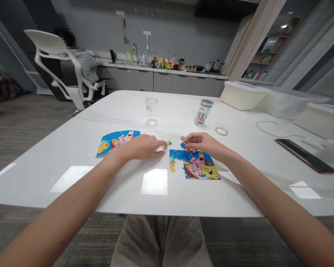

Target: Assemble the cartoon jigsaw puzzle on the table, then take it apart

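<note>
A partly assembled jigsaw puzzle (196,165) with cartoon figures lies on the white table, with a gap at its lower left. My right hand (202,142) is above its top edge, fingers curled and pinched at a small blue puzzle piece (183,145). My left hand (144,146) lies left of the puzzle, thumb and index finger apart. Its index fingertip reaches loose yellow-and-blue pieces (169,143); whether it touches them is hard to tell. Partly behind that hand lies a picture sheet (107,144) with the same cartoon scene.
A clear jar (151,111) and a printed canister (203,113) stand farther back, near a round lid (221,131). To the right are a dark tablet-like device (304,155), a white cable and storage boxes (243,96). A person sits in a white chair (72,70) beyond the table.
</note>
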The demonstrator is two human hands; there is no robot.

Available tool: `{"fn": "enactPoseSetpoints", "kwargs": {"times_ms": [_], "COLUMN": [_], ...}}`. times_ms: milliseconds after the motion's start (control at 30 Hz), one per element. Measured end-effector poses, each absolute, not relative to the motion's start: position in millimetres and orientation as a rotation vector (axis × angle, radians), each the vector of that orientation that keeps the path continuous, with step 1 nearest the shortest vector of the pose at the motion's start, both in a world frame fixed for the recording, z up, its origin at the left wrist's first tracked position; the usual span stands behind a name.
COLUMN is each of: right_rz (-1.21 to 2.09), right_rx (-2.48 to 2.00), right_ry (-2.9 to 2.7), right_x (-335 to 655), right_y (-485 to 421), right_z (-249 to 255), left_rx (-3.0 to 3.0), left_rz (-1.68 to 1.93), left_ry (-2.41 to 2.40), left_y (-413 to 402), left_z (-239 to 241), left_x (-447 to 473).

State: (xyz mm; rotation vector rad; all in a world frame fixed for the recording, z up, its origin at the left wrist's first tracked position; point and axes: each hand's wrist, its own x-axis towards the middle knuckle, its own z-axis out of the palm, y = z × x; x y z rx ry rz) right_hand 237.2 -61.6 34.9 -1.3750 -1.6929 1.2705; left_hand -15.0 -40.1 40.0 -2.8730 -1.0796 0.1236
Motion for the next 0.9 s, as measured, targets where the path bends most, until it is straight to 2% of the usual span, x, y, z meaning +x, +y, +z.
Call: {"fn": "enactPoseSetpoints", "kwargs": {"times_ms": [233, 500, 900], "right_rz": [1.09, 1.428, 1.438], "right_rx": [-1.424, -1.202, -1.179], "right_ry": [-1.685, -2.037, -2.109], "right_x": [245.7, 227.5, 215.7], "right_y": [-56.5, -73.5, -86.2], "right_z": [39.3, 30.7, 34.3], "left_rx": [-2.861, -2.863, -2.887], "left_rz": [0.137, 0.145, 0.138], "left_ry": [-1.062, -1.091, -1.098], "left_y": [-36.1, -37.5, -39.2], "left_z": [35.8, 37.1, 38.4], "left_x": [-17.4, -16.4, -14.4]}}
